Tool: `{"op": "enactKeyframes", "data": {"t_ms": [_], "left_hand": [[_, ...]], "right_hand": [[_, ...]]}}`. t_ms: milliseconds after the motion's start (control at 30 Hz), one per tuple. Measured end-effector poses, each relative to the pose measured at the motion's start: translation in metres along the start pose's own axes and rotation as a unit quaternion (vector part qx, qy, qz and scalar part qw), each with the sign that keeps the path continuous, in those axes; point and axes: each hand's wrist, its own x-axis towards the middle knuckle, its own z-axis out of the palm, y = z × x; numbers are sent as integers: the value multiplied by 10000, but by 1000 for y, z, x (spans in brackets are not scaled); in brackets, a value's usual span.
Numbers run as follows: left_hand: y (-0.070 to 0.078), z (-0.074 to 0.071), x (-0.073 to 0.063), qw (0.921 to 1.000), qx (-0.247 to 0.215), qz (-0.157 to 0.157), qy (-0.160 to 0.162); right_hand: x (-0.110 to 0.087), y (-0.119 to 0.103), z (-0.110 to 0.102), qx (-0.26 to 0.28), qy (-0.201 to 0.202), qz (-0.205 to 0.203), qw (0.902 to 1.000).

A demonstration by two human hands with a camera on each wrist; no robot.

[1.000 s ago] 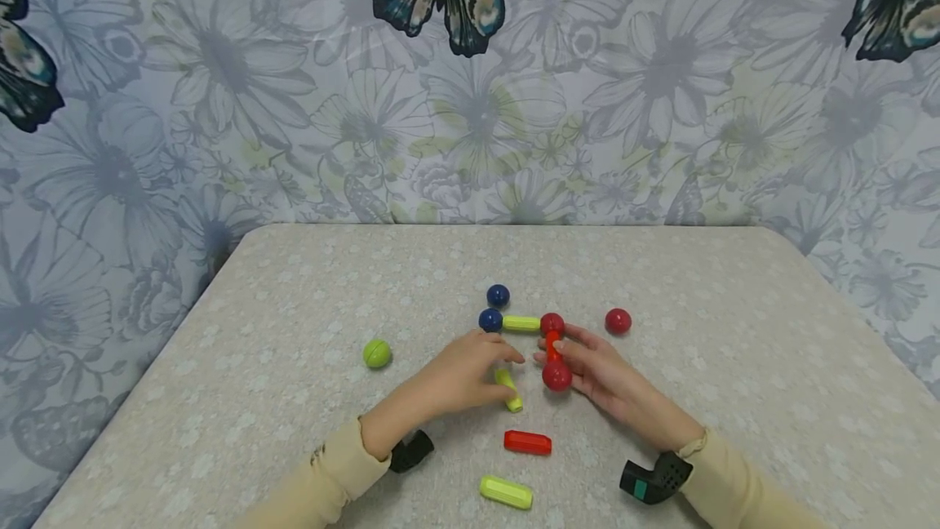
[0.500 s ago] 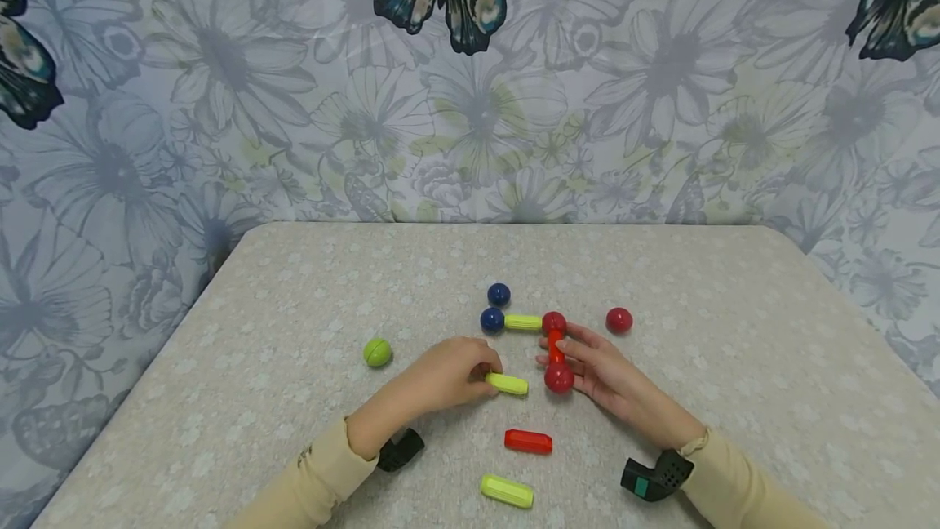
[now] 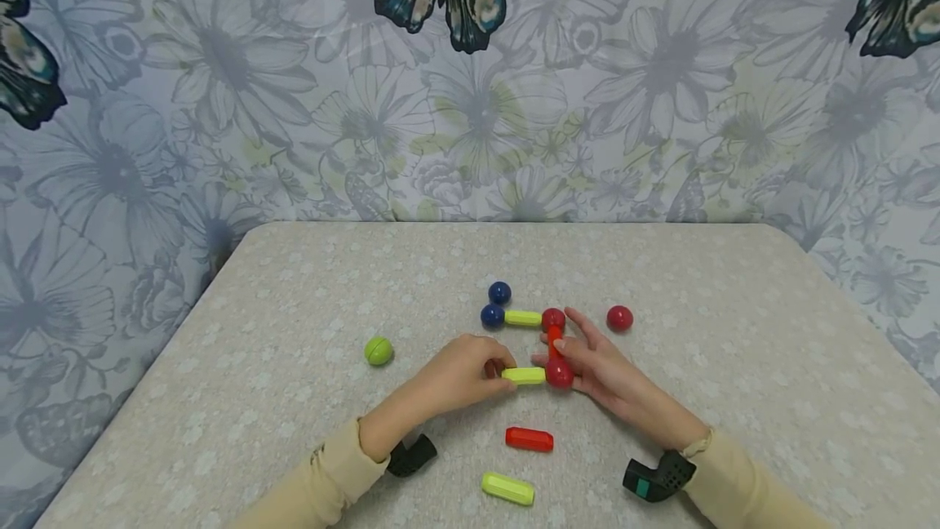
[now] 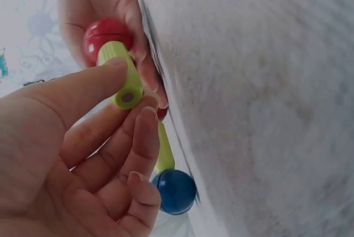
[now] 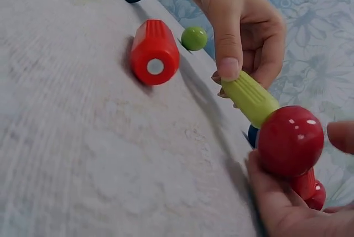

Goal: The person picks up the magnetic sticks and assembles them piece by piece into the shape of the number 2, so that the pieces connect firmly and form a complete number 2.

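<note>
My left hand pinches a yellow-green magnetic rod between thumb and fingertips. Its far end meets the nearer red ball, as the right wrist view also shows. My right hand holds the red rod, thumb on top and fingers beneath. That rod joins the nearer red ball to a farther red ball. From the farther ball another yellow-green rod runs left to a blue ball. In the left wrist view a grey magnet disc shows on the held rod's near end.
A second blue ball lies just behind the joined pieces. To the right is a loose red ball, to the left a green ball. Nearer me lie a loose red rod and a yellow-green rod on the patterned tablecloth.
My left hand has picked up the yellow-green rod, turned it sideways and brought it rightward against the nearer red ball. My right hand has stayed nearly still on the red rod.
</note>
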Motion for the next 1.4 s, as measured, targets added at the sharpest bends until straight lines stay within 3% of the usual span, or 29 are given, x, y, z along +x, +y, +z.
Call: {"op": "enactKeyframes", "data": {"t_ms": [200,467,767,900,1033,1100,1200,1300,1400], "left_hand": [[1,2,1,9999,-96,-17,91],[2,3,1,9994,-188,-34,298],[0,2,3,9986,-312,94,424],[-8,-14,9,9971,-252,209,693],[-22,-39,29,9939,-47,-117,1099],[-29,-47,42,9943,176,-434,958],[-37,-49,60,9948,609,-751,316],[-42,-46,73,9915,898,-904,-260],[-43,-43,80,9877,1124,-972,-493]], "right_hand": [[-7,-1,-4,-920,-435,2,9948],[-9,7,-5,-1831,-924,-374,9780],[-10,13,5,-2316,-261,-674,9701],[-12,14,7,-2271,-140,-640,9717],[-12,13,8,-2269,-44,-598,9721],[-13,13,8,-2297,-9,-563,9716],[-13,12,8,-2275,3,-497,9725],[-13,12,9,-2267,-18,-486,9727],[-13,12,9,-2279,-1,-503,9724]]}}
